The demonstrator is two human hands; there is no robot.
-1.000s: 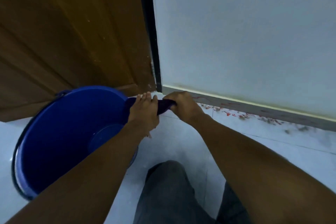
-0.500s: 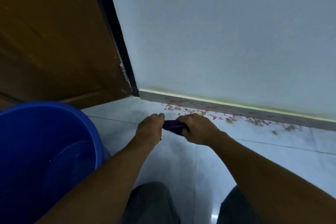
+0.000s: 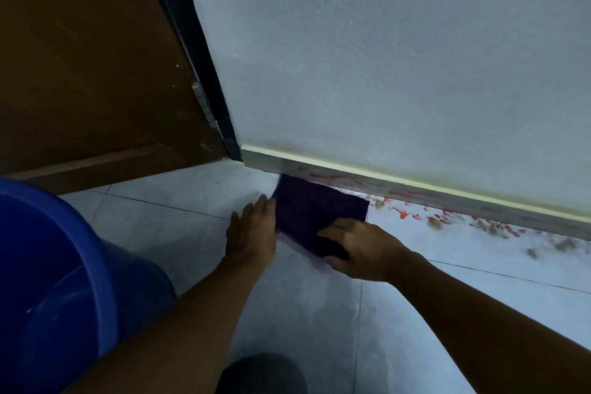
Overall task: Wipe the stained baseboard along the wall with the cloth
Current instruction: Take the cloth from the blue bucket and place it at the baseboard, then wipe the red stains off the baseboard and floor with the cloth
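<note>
While the person crouches by the wall, the head camera looks down on both hands spread apart on a dark purple cloth [image 3: 316, 211]. The cloth is opened out flat between them just in front of the grey baseboard [image 3: 447, 201], and its far edge overlaps the foot of the board near the corner.

The left hand [image 3: 252, 235] lies against the cloth's left edge with its fingers stretched nearly straight. The right hand [image 3: 361, 249] grips the cloth's near right corner, thumb across the top and fingers curled under it.

Red smears [image 3: 332, 176] run along the face of the baseboard to the right of the cloth. A pale strip lines the board's top edge where it meets the white wall [image 3: 383, 57]. More red and brownish flecks [image 3: 401, 214] dot the pale tiled floor [image 3: 319, 313] at the board's foot, trailing off to the right.

A blue bucket [image 3: 96, 253] stands on the tiles at the left, just beside the left forearm. Behind it are a brown wooden door [image 3: 80, 57] and its black frame [image 3: 198, 51], which meets the baseboard's left end. A knee in dark cloth [image 3: 262, 374] shows at the bottom edge.
</note>
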